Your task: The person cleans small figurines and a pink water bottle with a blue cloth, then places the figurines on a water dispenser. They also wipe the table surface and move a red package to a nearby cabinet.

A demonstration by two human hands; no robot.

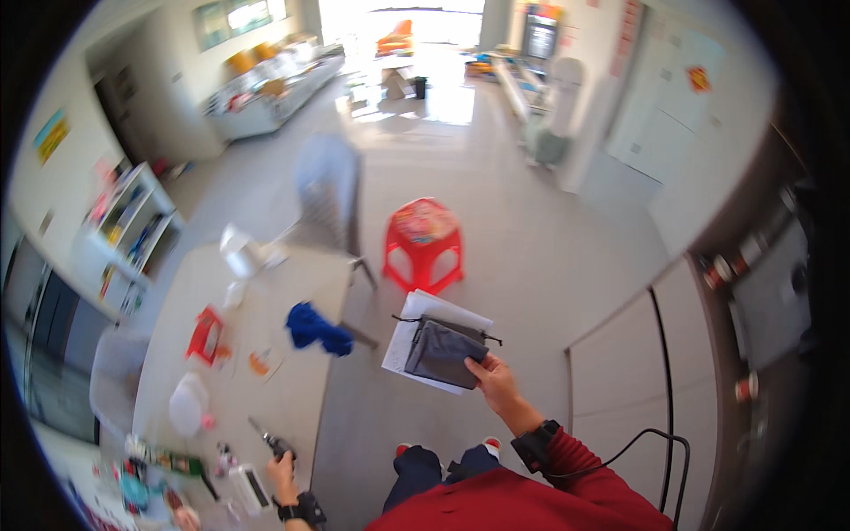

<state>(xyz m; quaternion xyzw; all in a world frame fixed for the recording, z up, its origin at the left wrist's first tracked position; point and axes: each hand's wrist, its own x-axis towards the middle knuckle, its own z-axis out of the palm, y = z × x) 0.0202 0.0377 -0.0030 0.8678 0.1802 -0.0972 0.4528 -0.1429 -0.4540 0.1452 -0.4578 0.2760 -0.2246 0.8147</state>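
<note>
My right hand [498,382] pinches a dark grey drawstring pouch [443,350] by its near right corner, out in front of me beside the table. White paper sheets [401,343] lie flat behind the pouch in the same grip, and the pouch's black cords stick out at both sides. Over the table's near end, my left hand [282,478] is closed around the handle of a dark tool [276,444] with a thin straight shaft; its exact kind is too small to tell. A bunched blue cloth [317,329] lies at the table's right edge.
The table [297,394] carries a red box [204,335], a white container [189,404], a green bottle [173,460] and several small items. A red stool [423,243] stands ahead on the floor, a grey chair [328,190] at the table's far end. Cabinets [620,363] line the right.
</note>
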